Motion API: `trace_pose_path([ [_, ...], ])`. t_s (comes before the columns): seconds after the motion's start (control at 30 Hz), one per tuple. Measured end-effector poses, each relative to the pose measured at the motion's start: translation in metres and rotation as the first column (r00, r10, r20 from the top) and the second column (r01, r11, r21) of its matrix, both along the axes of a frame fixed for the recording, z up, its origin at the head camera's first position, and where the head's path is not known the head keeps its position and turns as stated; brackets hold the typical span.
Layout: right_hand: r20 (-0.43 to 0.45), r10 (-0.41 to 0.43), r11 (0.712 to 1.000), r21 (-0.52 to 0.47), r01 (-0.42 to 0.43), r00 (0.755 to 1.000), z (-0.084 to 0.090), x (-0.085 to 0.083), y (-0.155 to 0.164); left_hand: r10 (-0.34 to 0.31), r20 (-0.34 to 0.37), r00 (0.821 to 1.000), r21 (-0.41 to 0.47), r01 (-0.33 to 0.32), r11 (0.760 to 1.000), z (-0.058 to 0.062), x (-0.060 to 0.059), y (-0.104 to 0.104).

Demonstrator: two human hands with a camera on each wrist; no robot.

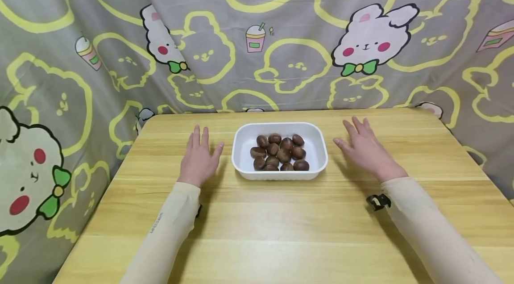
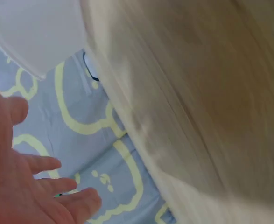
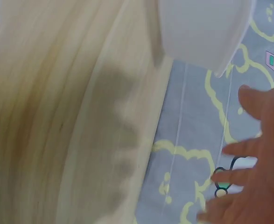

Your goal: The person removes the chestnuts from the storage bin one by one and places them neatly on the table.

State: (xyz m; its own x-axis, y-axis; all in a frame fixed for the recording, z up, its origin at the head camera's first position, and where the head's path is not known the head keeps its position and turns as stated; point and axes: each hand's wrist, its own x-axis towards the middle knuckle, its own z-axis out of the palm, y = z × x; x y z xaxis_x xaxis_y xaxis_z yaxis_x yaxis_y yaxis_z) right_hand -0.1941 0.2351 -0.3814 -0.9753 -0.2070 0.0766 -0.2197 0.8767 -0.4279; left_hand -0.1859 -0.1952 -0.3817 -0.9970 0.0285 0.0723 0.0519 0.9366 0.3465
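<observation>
A white rectangular tray [image 1: 245, 139] sits at the middle of a wooden table [image 1: 281, 221] and holds several brown chestnuts [image 1: 279, 152]. My left hand [image 1: 198, 156] lies flat, fingers straight, just left of the tray. My right hand [image 1: 363, 145] is spread open to the tray's right, a little apart from it. Neither hand holds anything. In the left wrist view the left hand [image 2: 20, 186] shows with fingers extended and the tray's wall [image 2: 34, 32] above it. The right wrist view shows the right hand [image 3: 253, 172] spread, with the tray [image 3: 202, 32] at the top.
A grey cloth with yellow outlines and cartoon rabbits [image 1: 371, 38] hangs behind and around the table. A black strap buckle [image 1: 378, 201] sits on my right sleeve. Both wrist views are blurred.
</observation>
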Motion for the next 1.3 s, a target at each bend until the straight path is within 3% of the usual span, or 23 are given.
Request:
trace_pose_path([
  [0.13,-0.084,0.075,0.988,-0.131,-0.086,0.994,0.002,-0.003,-0.009,0.016,-0.033,0.999,0.223,-0.008,0.975,0.001,-0.003,0.002],
  [0.3,-0.184,0.079,0.949,-0.288,-0.131,0.98,0.004,-0.005,-0.024,0.004,-0.115,0.993,0.474,0.052,0.879,0.002,-0.007,0.007],
  [0.4,-0.147,0.087,0.898,-0.417,-0.141,0.985,0.006,-0.006,-0.034,-0.012,-0.115,0.993,0.544,0.073,0.836,0.002,-0.009,0.011],
  [0.53,-0.035,0.105,0.848,-0.518,-0.108,0.994,0.009,-0.005,-0.047,-0.034,-0.032,0.999,0.604,0.047,0.796,0.003,-0.009,0.017],
  [0.67,0.034,0.116,0.874,-0.478,-0.086,0.993,0.011,-0.006,-0.062,-0.052,0.04,0.998,0.65,0.014,0.76,0.002,-0.008,0.021],
  [0.77,0.05,0.112,0.899,-0.43,-0.079,0.992,0.01,-0.007,-0.073,-0.069,0.061,0.996,0.658,0.011,0.753,0.001,-0.008,0.025],
  [1.0,0.077,0.13,0.931,-0.351,-0.095,0.989,0.002,-0.011,-0.094,-0.083,0.075,0.994,0.662,0.012,0.75,-0.003,-0.007,0.027],
  [1.17,0.068,0.118,0.968,-0.229,-0.1,0.991,0.0,-0.014,-0.101,-0.09,0.062,0.994,0.666,0.026,0.745,-0.006,-0.01,0.028],
  [1.3,0.041,0.116,0.985,-0.132,-0.11,0.992,-0.002,-0.016,-0.106,-0.091,0.057,0.994,0.651,0.032,0.759,-0.008,-0.01,0.027],
])
